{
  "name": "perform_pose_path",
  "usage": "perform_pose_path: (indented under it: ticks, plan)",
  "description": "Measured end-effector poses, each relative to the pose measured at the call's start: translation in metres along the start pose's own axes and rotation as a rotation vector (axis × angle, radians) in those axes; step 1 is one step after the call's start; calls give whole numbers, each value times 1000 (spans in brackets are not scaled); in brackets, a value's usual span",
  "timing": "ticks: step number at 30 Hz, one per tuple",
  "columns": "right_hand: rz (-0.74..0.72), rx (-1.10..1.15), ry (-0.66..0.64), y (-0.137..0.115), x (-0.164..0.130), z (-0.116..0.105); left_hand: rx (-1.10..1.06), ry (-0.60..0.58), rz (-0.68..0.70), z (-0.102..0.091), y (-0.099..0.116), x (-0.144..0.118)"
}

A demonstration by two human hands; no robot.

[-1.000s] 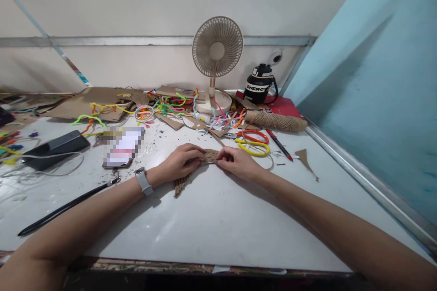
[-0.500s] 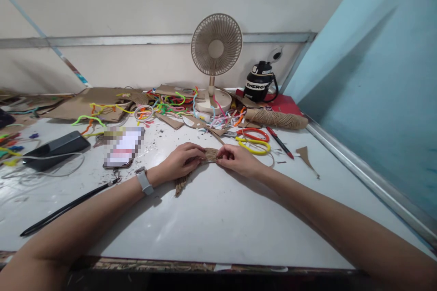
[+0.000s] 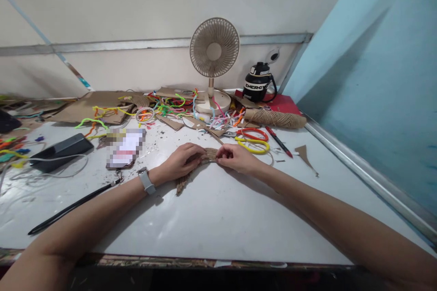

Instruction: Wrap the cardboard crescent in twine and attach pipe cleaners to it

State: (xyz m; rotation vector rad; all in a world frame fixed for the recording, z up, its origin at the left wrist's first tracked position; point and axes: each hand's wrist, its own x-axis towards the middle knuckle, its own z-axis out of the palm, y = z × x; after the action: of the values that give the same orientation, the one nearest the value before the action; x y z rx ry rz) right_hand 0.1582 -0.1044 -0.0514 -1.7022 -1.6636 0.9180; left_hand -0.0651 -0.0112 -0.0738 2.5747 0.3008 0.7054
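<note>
A curved brown piece covered in rows of jute twine (image 3: 209, 155) lies on the white table in front of me. My left hand (image 3: 186, 160) is closed over its left part, the thumb and fingers pressed on it. Below that hand the piece's pointed, ridged end sticks out. At the other end my right hand (image 3: 232, 157) is closed in a pinch on the edge of the piece. Its fingertips hide what lies exactly between them. Scissors with red and yellow handles (image 3: 253, 146) lie just beyond my right hand.
A small fan (image 3: 214, 52) and a black jug (image 3: 255, 85) stand at the back. Near them lie a twine roll (image 3: 278, 118), cardboard (image 3: 85, 108) and tangled pipe cleaners. To the left are a phone (image 3: 127, 148) and a black power bank (image 3: 61, 152); a red-black pen (image 3: 279, 142) is right.
The camera view has shifted slightly. Both hands stay on the twine-covered piece in nearly the same pose; the right fingers have moved very little.
</note>
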Motion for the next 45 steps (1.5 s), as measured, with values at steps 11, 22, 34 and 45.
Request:
perform_pose_path:
  ticks: [11, 22, 34, 45]
  plan:
    - [-398, -463, 425, 0, -12, 10, 15, 7, -68, -11, 13, 1]
    - [-603, -708, 220, 16, -6, 18, -63, -16, -82, -9, 4, -2]
    - [-577, -638, 204, 16, -4, 20, -92, -26, -111, -9, 4, -1]
    - [-619, -541, 236, 18, -4, 16, -407, 79, -212, -9, 10, -3]
